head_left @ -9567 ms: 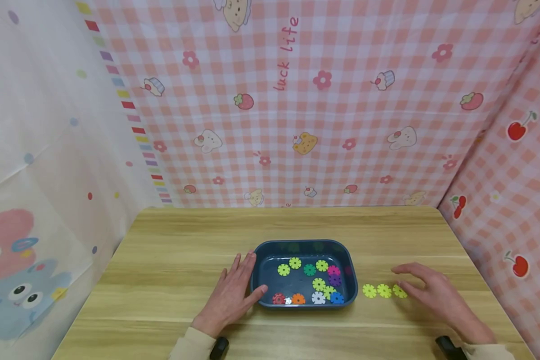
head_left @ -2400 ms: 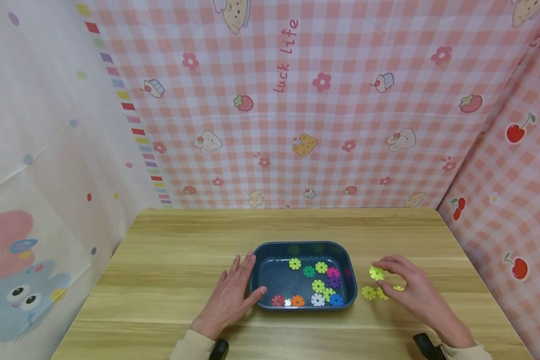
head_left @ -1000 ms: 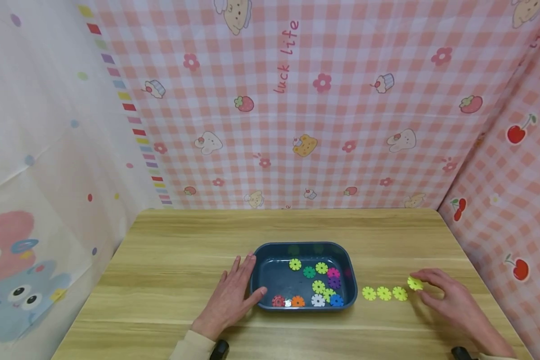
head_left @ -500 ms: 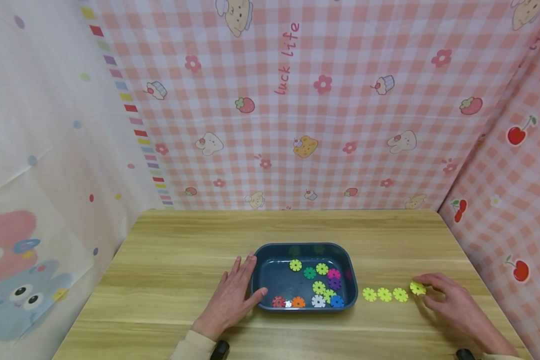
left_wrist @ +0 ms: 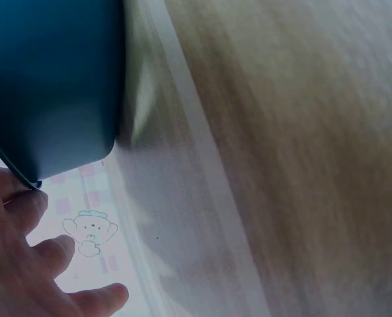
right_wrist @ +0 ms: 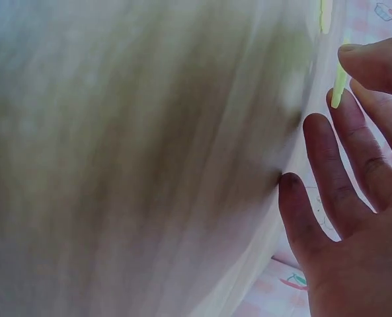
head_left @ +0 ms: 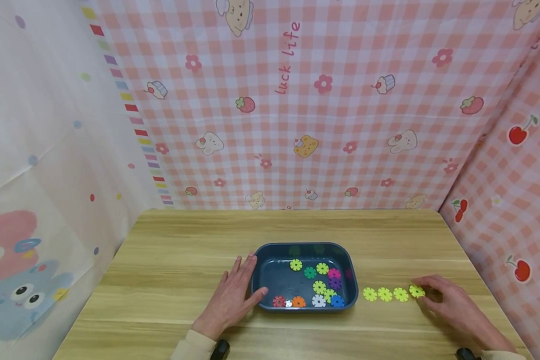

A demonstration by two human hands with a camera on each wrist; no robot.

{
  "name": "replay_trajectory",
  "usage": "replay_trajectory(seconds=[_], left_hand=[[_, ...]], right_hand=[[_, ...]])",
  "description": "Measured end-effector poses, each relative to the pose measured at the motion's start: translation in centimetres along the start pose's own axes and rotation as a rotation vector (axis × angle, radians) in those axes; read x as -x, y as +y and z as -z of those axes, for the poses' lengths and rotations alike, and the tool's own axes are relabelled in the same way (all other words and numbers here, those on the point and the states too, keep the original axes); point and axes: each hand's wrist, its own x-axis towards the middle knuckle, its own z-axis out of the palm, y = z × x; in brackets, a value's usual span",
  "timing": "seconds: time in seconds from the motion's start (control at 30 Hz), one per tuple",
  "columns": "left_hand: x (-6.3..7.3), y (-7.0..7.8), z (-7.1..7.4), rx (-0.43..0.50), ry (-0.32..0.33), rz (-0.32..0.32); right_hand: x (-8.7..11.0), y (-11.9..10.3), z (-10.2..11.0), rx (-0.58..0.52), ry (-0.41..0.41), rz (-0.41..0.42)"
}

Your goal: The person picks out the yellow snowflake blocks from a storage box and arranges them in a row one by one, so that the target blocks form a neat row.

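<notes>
My right hand (head_left: 452,304) pinches a yellow-green snowflake disc (head_left: 416,291) between thumb and fingers, at the right end of a row of like discs. Three others in that row, such as the middle disc (head_left: 384,294), lie flat on the table. In the right wrist view the pinched disc (right_wrist: 340,82) shows edge-on beside the thumb. My left hand (head_left: 229,297) rests against the left side of a dark blue tray (head_left: 303,309), its fingers extended along the rim. The left wrist view shows the tray's outer wall (left_wrist: 57,86) and the fingers at its rim.
Inside the tray lie several snowflake discs: yellow-green, a green disc (head_left: 309,272), a pink disc (head_left: 334,273), purple, blue, white, an orange disc (head_left: 299,301) and red. The wooden table (head_left: 198,235) meets patterned cloth walls at the back and sides.
A yellow-green disc from the tray's left part has been taken out. My right hand has carried it right, past the row, and lowered it beside the last disc. The left hand has stayed put.
</notes>
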Motion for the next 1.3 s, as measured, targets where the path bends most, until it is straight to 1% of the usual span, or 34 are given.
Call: replay_trajectory(seconds=[0.07, 0.17, 0.3, 0.4, 0.67, 0.83, 0.93, 1.03, 1.1, 1.17, 1.3], left_hand=[[0.0, 0.0, 0.0, 0.003, -0.004, 0.004], [-0.1, 0.0, 0.0, 0.004, -0.006, 0.005], [-0.1, 0.0, 0.0, 0.003, -0.007, 0.006], [0.0, 0.0, 0.0, 0.003, -0.007, 0.008], [0.1, 0.0, 0.0, 0.002, -0.003, 0.004], [0.1, 0.1, 0.1, -0.001, -0.005, 0.001], [0.1, 0.1, 0.1, 0.003, -0.009, 0.006], [0.1, 0.2, 0.2, 0.005, -0.015, 0.013], [0.0, 0.2, 0.2, 0.003, -0.017, 0.016], [0.0, 0.2, 0.2, 0.004, -0.016, 0.018], [0.0, 0.2, 0.1, 0.004, -0.012, 0.015]], right_hand=[[-0.1, 0.1, 0.1, -0.003, -0.020, -0.015], [-0.3, 0.0, 0.3, 0.001, -0.070, -0.063], [-0.7, -0.1, 0.4, 0.026, -0.101, -0.089], [-0.8, 0.0, 0.2, 0.029, -0.096, -0.085], [-0.9, -0.1, 0.2, 0.028, -0.121, -0.086], [-0.9, -0.8, 0.5, 0.005, -0.124, -0.102], [-0.8, -1.6, 0.9, 0.006, -0.093, -0.117], [-0.8, -2.8, 1.1, 0.021, -0.036, -0.132], [-0.9, -3.7, 1.3, 0.022, 0.012, -0.124], [-1.0, -4.7, 1.5, 0.013, 0.068, -0.090], [-1.3, -6.8, 1.6, -0.043, 0.175, 0.010]])
